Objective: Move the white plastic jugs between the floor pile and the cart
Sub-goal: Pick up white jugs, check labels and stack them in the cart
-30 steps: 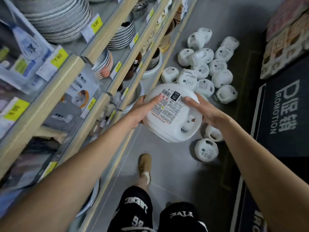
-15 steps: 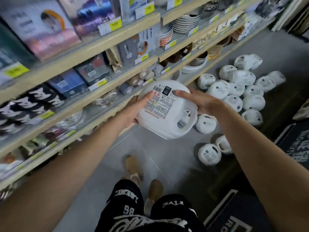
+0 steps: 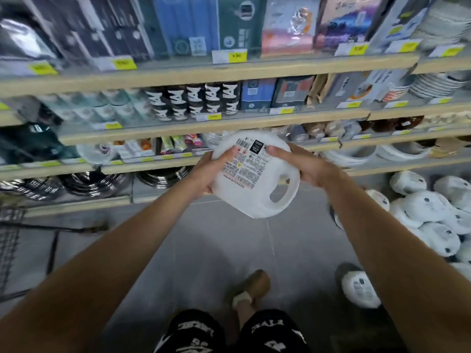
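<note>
While left hand (image 3: 211, 171) and right hand (image 3: 302, 164) grip it | white jug (image 3: 254, 198): labelled face up, moulded handle

Wearing loose black shorts (image 3: 193, 335), both legs carrying bold white block lettering across the fabric, with the characters blurring too much for reading. Wearing a tan, slipper-style shoe (image 3: 254, 281) with a rounded toe on the one foot plainly showing. Showing a pale cream fuzzy band (image 3: 240, 300) at the shoe's opening, lining or sock top being hard to tell apart. Leaving the shin above that band bare up to the hem of the shorts. Going uncovered along both forearms for their whole visible length, and going bare at the left hand (image 3: 211, 171) and the right hand (image 3: 303, 166) alike.
</note>
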